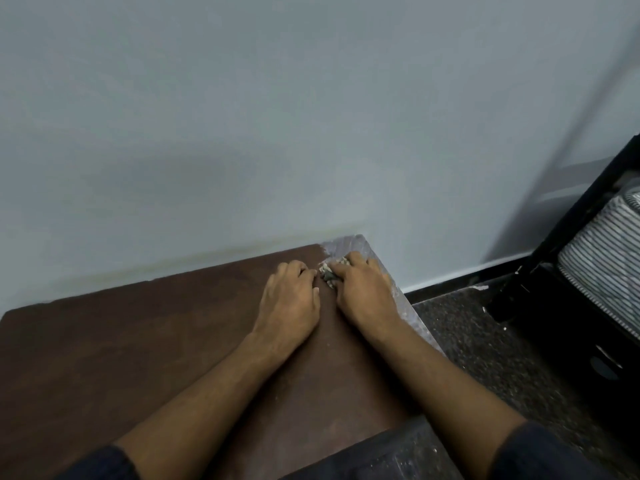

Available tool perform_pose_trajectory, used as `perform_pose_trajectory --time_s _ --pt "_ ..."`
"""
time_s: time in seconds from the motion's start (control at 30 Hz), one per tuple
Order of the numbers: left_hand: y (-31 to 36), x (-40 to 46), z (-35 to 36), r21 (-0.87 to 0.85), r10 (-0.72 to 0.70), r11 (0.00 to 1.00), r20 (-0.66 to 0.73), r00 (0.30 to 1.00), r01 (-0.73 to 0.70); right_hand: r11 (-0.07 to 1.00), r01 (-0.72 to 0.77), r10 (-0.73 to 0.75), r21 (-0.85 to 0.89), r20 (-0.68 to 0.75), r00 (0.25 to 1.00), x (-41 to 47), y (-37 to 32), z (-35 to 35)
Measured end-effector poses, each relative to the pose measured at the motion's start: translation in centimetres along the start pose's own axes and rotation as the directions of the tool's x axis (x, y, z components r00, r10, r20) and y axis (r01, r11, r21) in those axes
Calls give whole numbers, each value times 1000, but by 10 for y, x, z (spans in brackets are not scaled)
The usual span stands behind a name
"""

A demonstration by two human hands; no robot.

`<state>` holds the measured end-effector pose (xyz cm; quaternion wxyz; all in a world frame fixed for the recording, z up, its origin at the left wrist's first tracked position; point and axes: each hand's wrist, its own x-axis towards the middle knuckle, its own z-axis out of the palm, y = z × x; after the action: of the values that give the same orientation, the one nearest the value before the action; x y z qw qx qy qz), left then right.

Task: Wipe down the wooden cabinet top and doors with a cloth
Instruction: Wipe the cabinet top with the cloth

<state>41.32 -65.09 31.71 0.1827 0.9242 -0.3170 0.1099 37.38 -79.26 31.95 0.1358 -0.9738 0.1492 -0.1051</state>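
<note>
Hands meet at the cabinet top's (156,358) two o'clock corner: right hand (363,292) clutches a bunched cloth (328,271); left hand (291,299) rests beside it, fingers curled, apparently empty. Cloth may smear the pale dust there.

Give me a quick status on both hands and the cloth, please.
Right hand grips small crumpled speckled cloth at far right corner of dark brown wooden cabinet top. Left hand rests beside it. Nothing in the way.

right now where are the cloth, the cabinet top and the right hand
cloth (328,271), head view, bunched part between the hands
cabinet top (138,348), head view, bare brown surface
right hand (363,289), head view, back of the hand
</note>
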Motion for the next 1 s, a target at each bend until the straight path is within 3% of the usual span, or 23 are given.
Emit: perform_pose_trajectory --time_s 0.13,0.27,0.4,0.57,0.73,1.0 --pt "-12 15 2 29 -14 999 19 1000 14 994 -104 103 -23 -50 993 41 -8 4" --pt "-19 22 4 -4 -37 999 -2 999 37 998 53 -54 14 42 998 46 -20 16" --pt "-24 27 5 -15 -7 1000 -8 1000 7 994 -109 108 -26 -41 993 68 -12 11" --pt "-31 41 6 -30 -41 999 1 999 41 998 59 -59 0 5 998 60 -30 21" --pt "-37 40 2 -32 -21 999 9 1000 22 997 -67 66 -29 -23 998 81 -15 16" --pt "-22 22 0 -128 8 992 -2 1000 -8 1000 11 -11 23 -15 1000 29 -9 12"
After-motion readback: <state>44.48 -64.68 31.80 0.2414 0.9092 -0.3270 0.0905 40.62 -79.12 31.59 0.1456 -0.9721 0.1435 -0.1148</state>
